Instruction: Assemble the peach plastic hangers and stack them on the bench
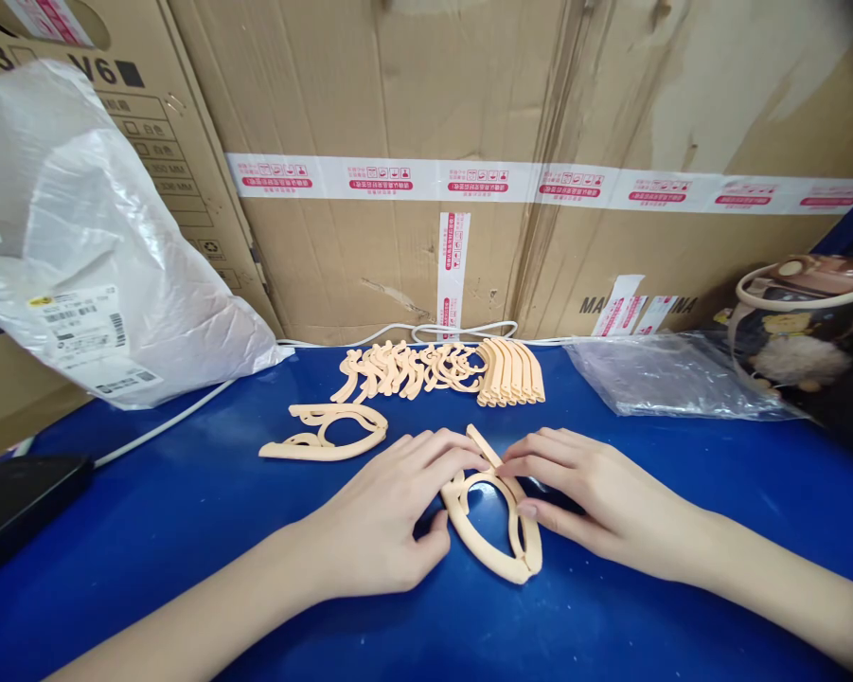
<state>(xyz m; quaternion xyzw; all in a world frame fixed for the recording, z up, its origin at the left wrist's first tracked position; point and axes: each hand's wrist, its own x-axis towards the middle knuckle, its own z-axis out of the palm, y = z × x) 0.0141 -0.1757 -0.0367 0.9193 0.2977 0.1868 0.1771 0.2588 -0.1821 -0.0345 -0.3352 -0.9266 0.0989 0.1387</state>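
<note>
A beige plastic folding clothes hanger [487,554] lies on the blue table in front of me, its two arms folded close around an oval gap. My left hand [390,516] has its fingertips on the upper left arm of this hanger, with the thumb bent beside it. From the other side, my right hand [596,493] pinches the right arm between thumb and fingers. Part of the hanger's upper end is covered by my fingertips. Another folded hanger [327,450] rests to the left, beyond my left hand.
Behind the hangers sit a heap of loose hook-like beige pieces [404,369] and a row of curved arms [515,371]. A clear plastic bag [667,379] and a dark bag [809,332] are at right. A white package [114,256], a black device [28,502] and cardboard boxes [369,265] surround the table.
</note>
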